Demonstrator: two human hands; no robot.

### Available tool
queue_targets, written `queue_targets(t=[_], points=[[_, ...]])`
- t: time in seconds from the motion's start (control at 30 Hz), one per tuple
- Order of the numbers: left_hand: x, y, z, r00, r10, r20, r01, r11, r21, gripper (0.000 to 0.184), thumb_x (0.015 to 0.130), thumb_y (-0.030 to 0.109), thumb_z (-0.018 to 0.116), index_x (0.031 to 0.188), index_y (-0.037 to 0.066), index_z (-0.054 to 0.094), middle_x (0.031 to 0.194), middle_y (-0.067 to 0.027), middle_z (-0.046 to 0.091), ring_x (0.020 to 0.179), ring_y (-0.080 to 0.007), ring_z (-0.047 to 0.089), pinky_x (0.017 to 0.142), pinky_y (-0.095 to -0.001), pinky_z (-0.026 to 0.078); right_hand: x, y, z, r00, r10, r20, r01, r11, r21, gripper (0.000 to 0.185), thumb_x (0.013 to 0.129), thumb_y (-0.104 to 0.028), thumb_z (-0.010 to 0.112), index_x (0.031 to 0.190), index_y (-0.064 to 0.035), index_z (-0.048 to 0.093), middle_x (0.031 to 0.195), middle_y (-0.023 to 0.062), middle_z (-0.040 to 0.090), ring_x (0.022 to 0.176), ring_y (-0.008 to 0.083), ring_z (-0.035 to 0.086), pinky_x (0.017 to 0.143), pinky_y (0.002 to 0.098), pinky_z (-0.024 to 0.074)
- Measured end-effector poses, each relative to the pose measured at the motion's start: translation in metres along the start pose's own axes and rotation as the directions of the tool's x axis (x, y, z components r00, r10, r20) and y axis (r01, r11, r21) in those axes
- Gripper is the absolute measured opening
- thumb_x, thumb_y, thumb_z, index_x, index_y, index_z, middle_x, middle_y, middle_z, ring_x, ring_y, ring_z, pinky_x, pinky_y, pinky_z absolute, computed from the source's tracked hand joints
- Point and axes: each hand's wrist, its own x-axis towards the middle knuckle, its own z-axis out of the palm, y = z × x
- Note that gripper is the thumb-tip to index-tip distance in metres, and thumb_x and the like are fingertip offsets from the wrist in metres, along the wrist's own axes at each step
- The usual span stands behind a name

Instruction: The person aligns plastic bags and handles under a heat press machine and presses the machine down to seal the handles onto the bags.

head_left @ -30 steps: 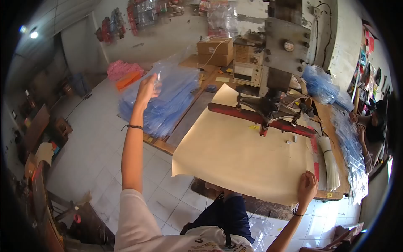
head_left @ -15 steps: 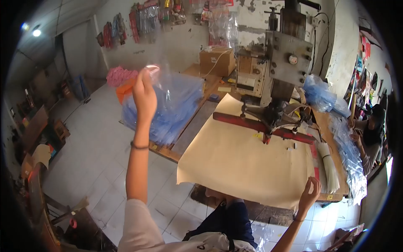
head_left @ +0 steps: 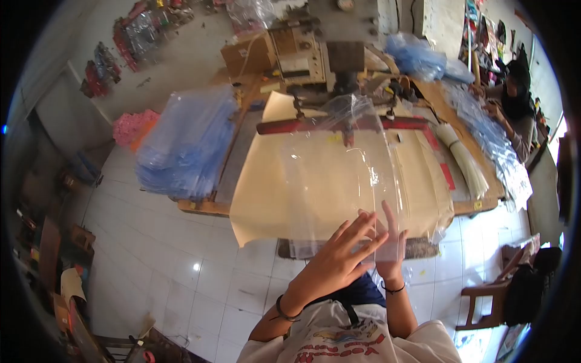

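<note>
A clear plastic sheet or bag (head_left: 330, 187) spreads over the front of the brown paper (head_left: 260, 181) and hangs past its front edge. My left hand (head_left: 342, 257) lies across its lower right part, fingers stretched and apart. My right hand (head_left: 392, 251) is upright behind or inside the clear plastic, its fingers extended and seen through it. The fingertips of both hands are close together; whether they touch each other is unclear. Beyond, the machine's long red bar (head_left: 278, 126) sits above the paper, and the plastic's far end reaches up in front of it.
A stack of bluish plastic sheets (head_left: 187, 142) lies on the table's left side. On the right are a tied bundle of pale strips (head_left: 463, 160) and more plastic (head_left: 490, 142), where another person (head_left: 514, 103) works. A chair (head_left: 484, 305) stands at lower right.
My left hand has come down from the raised position at the left to the front middle, bringing clear plastic over the paper. My right hand has moved left to meet it. The view has shifted.
</note>
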Motion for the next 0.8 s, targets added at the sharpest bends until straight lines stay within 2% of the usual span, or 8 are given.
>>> queue_targets(t=[0.03,0.07,0.17,0.2,0.3,0.33,0.57,0.8], points=[[-0.005,-0.006,0.016,1.000,-0.003,-0.009,0.003,1.000,0.021,0.062,0.086,0.023,0.075,0.144,0.017,0.054,0.156,-0.0147,0.040,0.145,-0.0376,0.035,0.113,-0.0518,0.039,-0.012,0.002,-0.010,0.998,0.055,-0.015,-0.051,0.974,0.220,0.096,0.094,-0.076,0.038,0.160,-0.0099,0.015,0.151,0.0270,0.041,0.121,0.0394,0.060,0.100,0.0484,0.0511],[-0.009,-0.012,0.035,1.000,-0.005,-0.024,0.006,0.999,0.042,0.062,0.085,0.017,0.075,0.143,0.017,0.055,0.156,-0.0143,0.039,0.145,-0.0379,0.036,0.113,-0.0508,0.040,-0.022,0.002,-0.016,0.991,0.051,-0.127,-0.040,0.995,0.088,0.106,0.088,-0.086,0.023,0.160,-0.0084,0.014,0.150,0.0297,0.041,0.112,0.0430,0.065,0.091,0.0487,0.0573],[-0.015,-0.019,0.066,1.000,-0.007,-0.003,0.007,0.999,0.053,0.058,0.084,0.005,0.071,0.139,0.016,0.058,0.157,-0.0138,0.039,0.143,-0.0391,0.038,0.110,-0.0487,0.044,-0.042,-0.015,-0.025,0.996,0.032,-0.079,-0.034,0.999,-0.031,0.098,0.094,-0.077,0.032,0.159,-0.0059,0.013,0.149,0.0312,0.042,0.112,0.0434,0.064,0.084,0.0459,0.0612],[-0.015,-0.019,0.072,1.000,-0.005,0.024,0.005,0.999,0.038,0.058,0.084,0.003,0.070,0.139,0.016,0.059,0.157,-0.0138,0.039,0.143,-0.0391,0.038,0.110,-0.0485,0.045,-0.046,-0.015,-0.027,0.975,0.067,-0.211,-0.089,0.991,-0.097,0.080,0.102,-0.052,0.050,0.157,-0.0031,0.019,0.143,0.0286,0.050,0.105,0.0368,0.068,0.074,0.0392,0.0643],[-0.020,-0.013,0.084,1.000,0.019,0.022,-0.019,1.000,0.022,0.056,0.082,-0.001,0.069,0.135,0.014,0.062,0.152,-0.0135,0.045,0.141,-0.0372,0.043,0.110,-0.0488,0.043,-0.056,-0.023,-0.044,0.919,0.093,-0.382,-0.239,0.904,-0.355,0.064,0.101,-0.024,0.060,0.153,-0.0019,0.031,0.106,0.0131,0.069,0.080,0.0160,0.069,0.060,0.0308,0.0625],[-0.026,-0.012,0.088,1.000,0.017,0.005,-0.017,0.999,0.028,0.055,0.081,0.000,0.069,0.134,0.014,0.062,0.151,-0.0133,0.048,0.140,-0.0364,0.044,0.110,-0.0492,0.042,-0.059,-0.031,-0.043,0.897,0.130,-0.423,-0.240,0.946,-0.217,0.059,0.097,-0.010,0.063,0.149,-0.0009,0.037,0.104,0.0127,0.069,0.074,0.0134,0.067,0.057,0.0282,0.0612],[-0.072,-0.002,0.045,0.967,-0.224,-0.121,0.252,0.910,0.329,0.049,0.078,0.030,0.083,0.124,0.019,0.070,0.146,-0.0083,0.054,0.137,-0.0331,0.048,0.111,-0.0608,0.034,-0.086,-0.053,-0.058,0.848,0.065,-0.526,-0.236,0.935,-0.265,0.055,0.097,-0.011,0.064,0.146,-0.0003,0.042,0.089,0.0057,0.066,0.062,0.0052,0.055,0.053,0.0291,0.0607],[-0.074,-0.014,0.004,0.923,-0.355,-0.148,0.382,0.886,0.262,0.060,0.069,0.040,0.084,0.123,0.016,0.072,0.146,-0.0111,0.052,0.135,-0.0366,0.048,0.111,-0.0516,0.040,-0.055,-0.079,-0.066,0.944,-0.082,-0.320,-0.198,0.634,-0.748,0.048,0.100,-0.032,0.062,0.132,0.0047,0.061,0.117,0.0129,0.071,0.098,0.0134,0.064,0.085,0.0280,0.0509]])
